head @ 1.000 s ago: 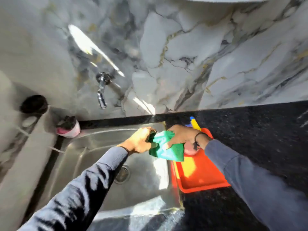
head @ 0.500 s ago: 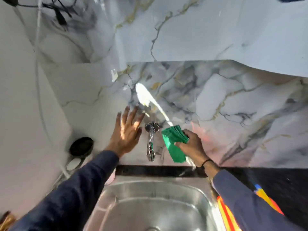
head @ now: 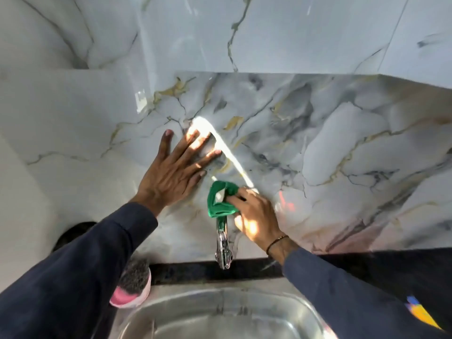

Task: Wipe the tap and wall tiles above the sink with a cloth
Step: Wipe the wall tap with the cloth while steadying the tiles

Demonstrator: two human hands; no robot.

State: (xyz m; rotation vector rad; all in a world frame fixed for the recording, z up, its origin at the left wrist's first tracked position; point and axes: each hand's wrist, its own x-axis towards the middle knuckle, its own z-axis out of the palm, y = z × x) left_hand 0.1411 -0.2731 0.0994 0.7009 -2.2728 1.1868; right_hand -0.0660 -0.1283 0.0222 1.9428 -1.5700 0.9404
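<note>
A chrome tap (head: 223, 245) sticks out of the marble-patterned wall tiles (head: 330, 148) above the steel sink (head: 220, 311). My right hand (head: 254, 216) is shut on a green cloth (head: 220, 200) and presses it over the top of the tap, where it meets the wall. The tap's base is hidden under the cloth. My left hand (head: 176, 170) lies flat on the tiles with its fingers spread, up and to the left of the tap, holding nothing.
A pink tub with a dark scrubber (head: 133, 287) stands at the sink's back left corner. A round black object (head: 73, 232) sits further left. A black counter (head: 403, 267) runs to the right, with a yellow and blue item (head: 422, 311) at its edge.
My right hand moved the cloth left from beside the tap onto its top. My left hand shifted up the wall and pressed flat. The view came closer to the wall.
</note>
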